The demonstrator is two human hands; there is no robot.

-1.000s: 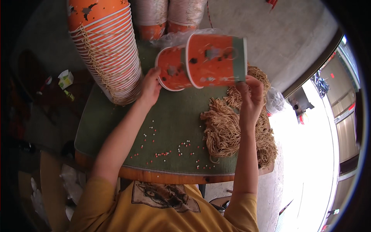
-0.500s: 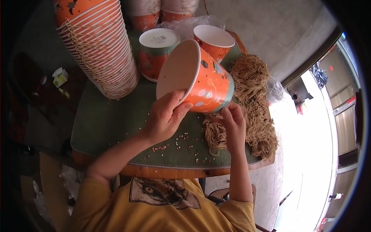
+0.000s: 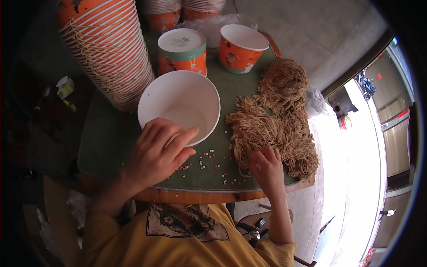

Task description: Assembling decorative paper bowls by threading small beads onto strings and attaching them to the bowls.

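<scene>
My left hand [image 3: 158, 153] grips near rim of empty cup [image 3: 179, 107]. My right hand [image 3: 265, 167] pinches noodles [image 3: 275, 120], right of cup.

I see a clear plastic bag [image 3: 222, 22] bunched at the counter's [image 3: 111, 142] far edge, behind the cups. Another crumpled clear bag [image 3: 315, 101] hangs off its right edge. A small pale carton [image 3: 65, 86] lies on the floor beyond its left edge.

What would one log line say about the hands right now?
left hand: holds white paper cup upright by its rim | right hand: fingers in pile of brown strings | surface: green table
</scene>
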